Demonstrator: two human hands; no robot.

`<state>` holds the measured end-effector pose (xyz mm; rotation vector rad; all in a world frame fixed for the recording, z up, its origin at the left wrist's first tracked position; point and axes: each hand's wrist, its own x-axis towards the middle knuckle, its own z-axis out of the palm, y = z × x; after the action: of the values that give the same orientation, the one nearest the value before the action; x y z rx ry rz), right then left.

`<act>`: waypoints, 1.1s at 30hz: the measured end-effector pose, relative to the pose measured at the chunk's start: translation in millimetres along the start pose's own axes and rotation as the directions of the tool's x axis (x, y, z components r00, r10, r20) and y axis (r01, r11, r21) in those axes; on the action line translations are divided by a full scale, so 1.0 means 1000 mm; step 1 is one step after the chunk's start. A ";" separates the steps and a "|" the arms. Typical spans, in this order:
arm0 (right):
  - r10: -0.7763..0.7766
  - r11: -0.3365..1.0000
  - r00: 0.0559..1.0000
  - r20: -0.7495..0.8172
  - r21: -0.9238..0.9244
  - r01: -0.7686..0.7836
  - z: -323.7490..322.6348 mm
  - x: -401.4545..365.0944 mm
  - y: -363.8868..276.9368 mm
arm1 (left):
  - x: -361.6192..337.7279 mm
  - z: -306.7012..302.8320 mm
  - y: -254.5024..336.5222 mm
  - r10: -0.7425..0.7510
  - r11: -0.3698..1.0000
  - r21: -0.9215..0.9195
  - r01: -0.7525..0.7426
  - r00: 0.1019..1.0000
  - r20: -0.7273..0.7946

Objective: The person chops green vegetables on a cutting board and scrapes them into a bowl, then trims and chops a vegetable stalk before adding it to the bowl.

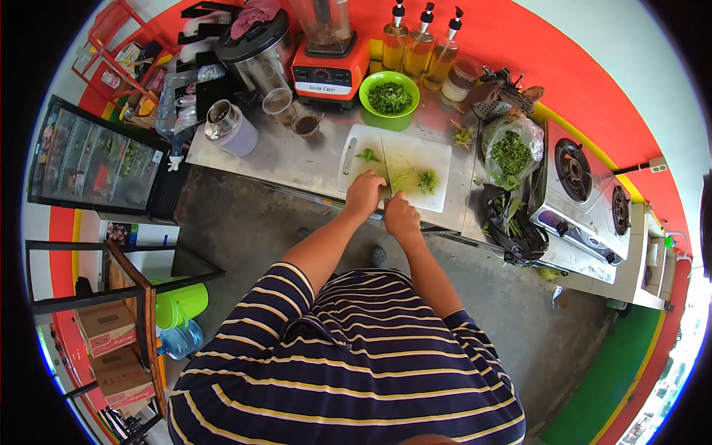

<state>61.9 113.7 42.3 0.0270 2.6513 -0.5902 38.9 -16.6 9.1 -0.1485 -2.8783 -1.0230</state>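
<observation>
Greens (428, 181) are lying on the cutting board (434, 157), nr the counter's (297, 157) front edge. R. hand (402, 216) is gripping the knife (386, 162); can't tell if L. hand's (364, 194) grip is open. Working tidily means keeping L. fingertips curled, clear of the knife's edge.

One red blender (323, 72) stands near three pump bottles (418, 50); one two-burner stove (598, 191); two cardboard boxes (107, 330) sit near a green bucket (180, 304) and blue water jug (182, 341).
</observation>
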 end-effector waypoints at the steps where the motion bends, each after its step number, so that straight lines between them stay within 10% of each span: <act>1: -0.003 1.000 1.000 0.006 -0.009 0.003 -0.004 0.002 0.000 | 0.001 -0.001 0.001 0.005 1.000 0.001 -0.005 1.000 -0.020; 33: 0.055 0.996 0.987 -0.152 0.081 -0.043 -0.005 -0.006 0.050 | 0.023 0.016 0.013 0.123 0.992 -0.043 -0.120 0.991 0.053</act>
<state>71.3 162.0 28.8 0.1661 2.7656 -0.6997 16.5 5.0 7.2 -0.3560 -2.8577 -1.0707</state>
